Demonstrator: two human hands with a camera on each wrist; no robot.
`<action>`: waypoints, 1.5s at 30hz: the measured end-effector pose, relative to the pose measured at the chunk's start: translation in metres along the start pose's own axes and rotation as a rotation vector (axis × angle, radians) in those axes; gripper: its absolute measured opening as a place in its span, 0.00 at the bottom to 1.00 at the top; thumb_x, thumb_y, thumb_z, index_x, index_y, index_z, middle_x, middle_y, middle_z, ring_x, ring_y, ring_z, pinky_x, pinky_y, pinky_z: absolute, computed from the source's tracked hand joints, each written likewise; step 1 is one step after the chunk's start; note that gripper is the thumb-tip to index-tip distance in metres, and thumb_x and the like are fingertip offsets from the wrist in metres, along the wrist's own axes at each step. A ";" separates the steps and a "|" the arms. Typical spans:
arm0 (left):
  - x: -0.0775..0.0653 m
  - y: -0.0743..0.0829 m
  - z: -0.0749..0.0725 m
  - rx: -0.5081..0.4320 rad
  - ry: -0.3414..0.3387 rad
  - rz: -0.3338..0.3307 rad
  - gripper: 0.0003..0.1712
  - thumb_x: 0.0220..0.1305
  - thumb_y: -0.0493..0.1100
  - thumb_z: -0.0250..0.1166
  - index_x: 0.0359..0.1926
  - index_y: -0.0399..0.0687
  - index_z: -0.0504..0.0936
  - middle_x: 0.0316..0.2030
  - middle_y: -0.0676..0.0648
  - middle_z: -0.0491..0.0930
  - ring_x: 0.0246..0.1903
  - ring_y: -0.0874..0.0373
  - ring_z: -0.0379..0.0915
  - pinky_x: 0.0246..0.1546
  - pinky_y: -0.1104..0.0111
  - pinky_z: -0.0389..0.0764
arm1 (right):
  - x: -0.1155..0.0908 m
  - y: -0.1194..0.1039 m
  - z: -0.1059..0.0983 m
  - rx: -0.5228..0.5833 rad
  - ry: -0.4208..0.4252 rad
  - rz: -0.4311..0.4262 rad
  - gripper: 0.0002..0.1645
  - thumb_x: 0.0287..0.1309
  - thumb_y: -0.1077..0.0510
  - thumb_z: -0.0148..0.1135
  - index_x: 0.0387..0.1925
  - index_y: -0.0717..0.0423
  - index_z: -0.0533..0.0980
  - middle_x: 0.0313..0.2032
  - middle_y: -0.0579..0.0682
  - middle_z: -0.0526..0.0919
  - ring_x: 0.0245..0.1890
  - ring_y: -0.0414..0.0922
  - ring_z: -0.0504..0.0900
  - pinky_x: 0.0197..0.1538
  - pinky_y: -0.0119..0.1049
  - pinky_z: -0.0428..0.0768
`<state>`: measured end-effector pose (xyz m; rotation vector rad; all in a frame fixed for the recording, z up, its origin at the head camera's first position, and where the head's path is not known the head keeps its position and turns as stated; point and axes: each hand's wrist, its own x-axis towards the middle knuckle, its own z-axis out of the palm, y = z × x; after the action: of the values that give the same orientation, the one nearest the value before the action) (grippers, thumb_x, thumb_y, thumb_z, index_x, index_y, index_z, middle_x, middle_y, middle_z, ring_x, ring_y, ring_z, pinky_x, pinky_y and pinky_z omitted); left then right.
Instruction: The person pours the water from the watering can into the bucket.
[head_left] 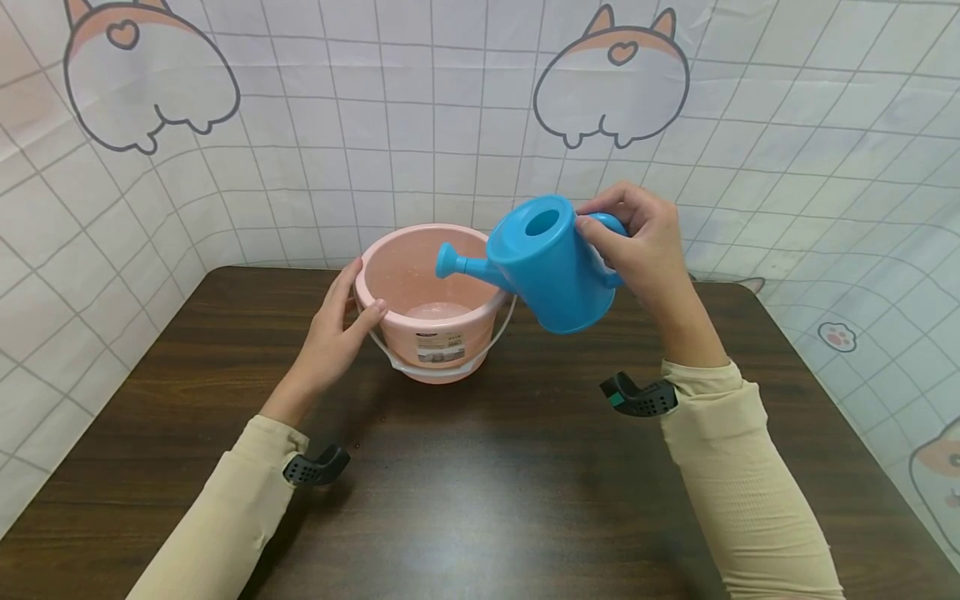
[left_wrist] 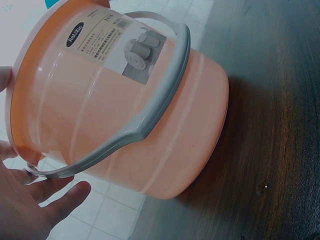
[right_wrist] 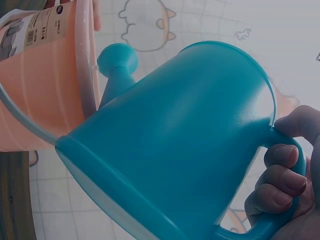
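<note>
A pink bucket (head_left: 437,333) stands upright on the table, its white handle (left_wrist: 150,120) hanging down over the labelled front. Some clear water (head_left: 437,311) shows at its bottom. At the left of the rim my left hand (head_left: 330,329) holds the bucket, thumb over the edge and fingers along the outer side. My right hand (head_left: 637,237) grips the handle of a blue watering can (right_wrist: 175,135), fingers curled round it in the right wrist view. The can is raised and tilted left, its spout head (head_left: 448,261) over the bucket's opening. Whether water flows from it I cannot tell.
Under everything is a dark wooden table (head_left: 480,483) with a few small drops near the left wrist. Behind it hangs a white gridded cloth (head_left: 337,125) with cartoon animal prints. Each wrist wears a black strap (head_left: 641,396).
</note>
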<state>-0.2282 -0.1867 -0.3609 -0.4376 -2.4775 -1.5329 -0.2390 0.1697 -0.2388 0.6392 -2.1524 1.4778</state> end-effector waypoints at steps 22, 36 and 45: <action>0.000 0.000 0.000 -0.019 -0.006 0.008 0.41 0.70 0.51 0.55 0.77 0.58 0.44 0.76 0.50 0.44 0.68 0.38 0.58 0.60 0.41 0.68 | 0.002 0.001 0.000 -0.001 -0.001 0.007 0.12 0.60 0.60 0.61 0.41 0.65 0.79 0.26 0.34 0.83 0.24 0.39 0.75 0.31 0.32 0.75; 0.000 0.001 0.000 -0.016 -0.008 0.001 0.41 0.70 0.51 0.55 0.77 0.60 0.44 0.76 0.51 0.44 0.68 0.38 0.57 0.60 0.41 0.68 | 0.003 0.001 0.000 -0.014 -0.003 0.001 0.12 0.60 0.60 0.61 0.41 0.65 0.80 0.29 0.32 0.84 0.27 0.39 0.79 0.33 0.31 0.77; 0.000 0.001 0.000 -0.024 -0.010 -0.010 0.41 0.70 0.52 0.55 0.77 0.62 0.44 0.76 0.52 0.44 0.68 0.39 0.57 0.61 0.41 0.68 | 0.003 0.000 0.000 -0.022 -0.006 -0.002 0.12 0.60 0.60 0.61 0.41 0.65 0.80 0.31 0.34 0.86 0.31 0.38 0.81 0.41 0.32 0.77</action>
<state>-0.2275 -0.1867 -0.3602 -0.4388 -2.4753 -1.5692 -0.2417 0.1695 -0.2372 0.6390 -2.1689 1.4503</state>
